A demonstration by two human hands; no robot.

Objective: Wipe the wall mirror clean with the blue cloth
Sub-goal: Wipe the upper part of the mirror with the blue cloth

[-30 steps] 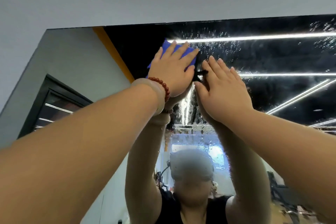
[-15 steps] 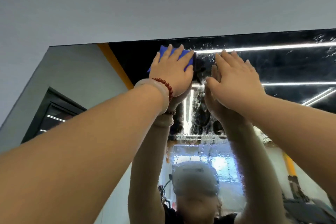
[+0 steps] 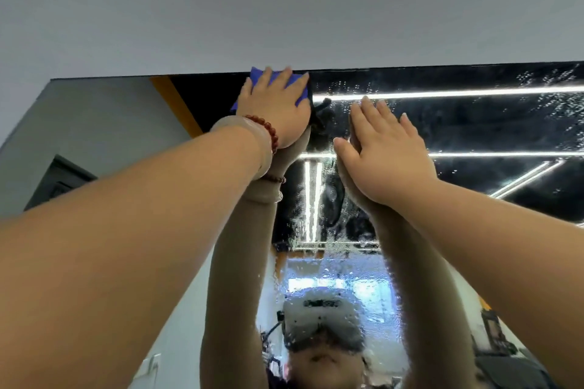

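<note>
1. Wall mirror (image 3: 474, 123): large frameless flat glass on a pale grey painted wall (image 3: 284, 9). The top edge runs across the view. Glass right of the hands and down the middle carries water droplets and streaks (image 3: 335, 249); glass left of the hands looks dry.

2. Blue cloth (image 3: 257, 76): small folded soft fabric, pressed flat against the mirror at its top edge, left of the mirror's middle. 1 corner pokes just past the top edge onto the wall. Most of it is hidden under the left hand.

3. Left hand (image 3: 278, 110): fingers straight and slightly spread, palm laid flat on the blue cloth and pushing it onto the glass. No finger curls round the cloth. The fingertips reach the mirror's top edge.

4. Right hand (image 3: 385, 155): fingers straight and close together, holding nothing. It sits just beside the left hand, a little lower, apart from the cloth. Its fingertips meet their own reflection on the wet glass.

5. Dark red bead bracelet (image 3: 268, 131): on the left wrist, next to the hand.

6. Pale smooth bangle (image 3: 252, 145): on the left wrist, just behind the beads.

7. Reflections in the glass: bright white light strips (image 3: 474, 91) on a dark ceiling, both forearms, and a person wearing a white headset (image 3: 319, 316) near the bottom edge.
</note>
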